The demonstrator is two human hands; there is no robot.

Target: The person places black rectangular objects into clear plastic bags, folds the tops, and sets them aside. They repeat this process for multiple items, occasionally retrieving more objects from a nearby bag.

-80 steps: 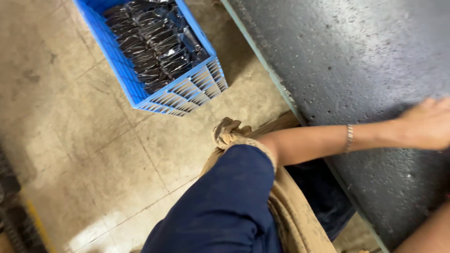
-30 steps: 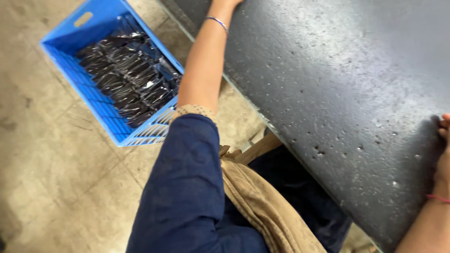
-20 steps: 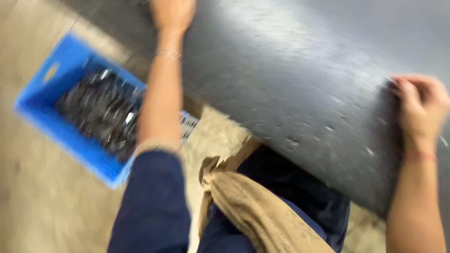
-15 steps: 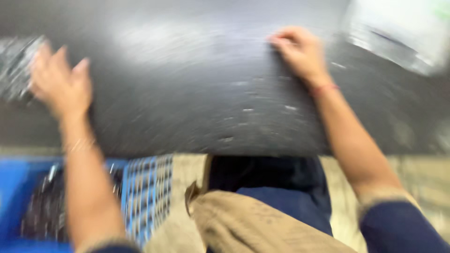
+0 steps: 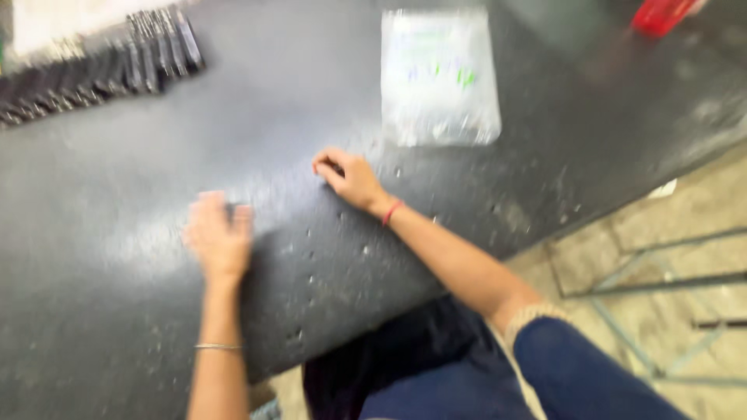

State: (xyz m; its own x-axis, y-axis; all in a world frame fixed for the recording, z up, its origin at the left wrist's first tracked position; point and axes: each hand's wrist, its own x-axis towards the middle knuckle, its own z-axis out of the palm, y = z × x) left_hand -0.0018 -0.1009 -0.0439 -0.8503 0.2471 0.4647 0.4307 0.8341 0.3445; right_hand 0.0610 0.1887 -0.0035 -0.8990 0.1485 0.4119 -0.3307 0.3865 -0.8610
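Observation:
Both of my hands rest on a dark grey speckled table (image 5: 117,311). My left hand (image 5: 218,237) lies flat with its fingers spread, blurred by motion, and holds nothing. My right hand (image 5: 348,177) sits a little farther in, fingers curled loosely against the tabletop; a red thread circles its wrist. Beyond my right hand lies a clear plastic bag (image 5: 440,78) of small pieces. At the far left a row of dark flat packets (image 5: 101,62) is lined up on the table.
A red object (image 5: 661,14) shows at the far right corner of the table. The table's edge runs diagonally down to the right. Tiled floor (image 5: 685,257) with thin metal bars lies to the right.
The view has swung from the blue crate on the floor up onto the table. Both hands have come in from the table's edges and now lie close together near its middle.

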